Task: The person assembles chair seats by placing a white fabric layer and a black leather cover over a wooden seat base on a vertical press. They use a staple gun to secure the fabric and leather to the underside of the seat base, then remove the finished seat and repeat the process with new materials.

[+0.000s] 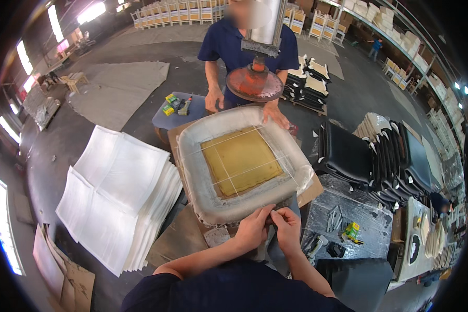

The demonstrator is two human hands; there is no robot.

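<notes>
In front of me a square padded form (208,210) has a thick whitish rim. Its sunken middle holds a yellow panel (242,161), crossed by thin white lines. At the form's near edge, my left hand (254,228) and my right hand (287,229) come close together, fingers closed in a pinch. Whatever lies between the fingertips is too small or hidden to make out. Across from me stands a person in a dark blue shirt, whose hand (275,114) rests by the far rim. Above that rim hangs a round reddish press plate (255,85) on a column.
White sheets (117,177) are stacked at left. A blue-grey stool (166,118) bears green-yellow boxes and a tool. To the right, a plastic-covered table (317,203) carries metal strips (334,218), a staple gun (316,247) and a yellow-green box (352,233). Black cushions (348,153) stand beyond.
</notes>
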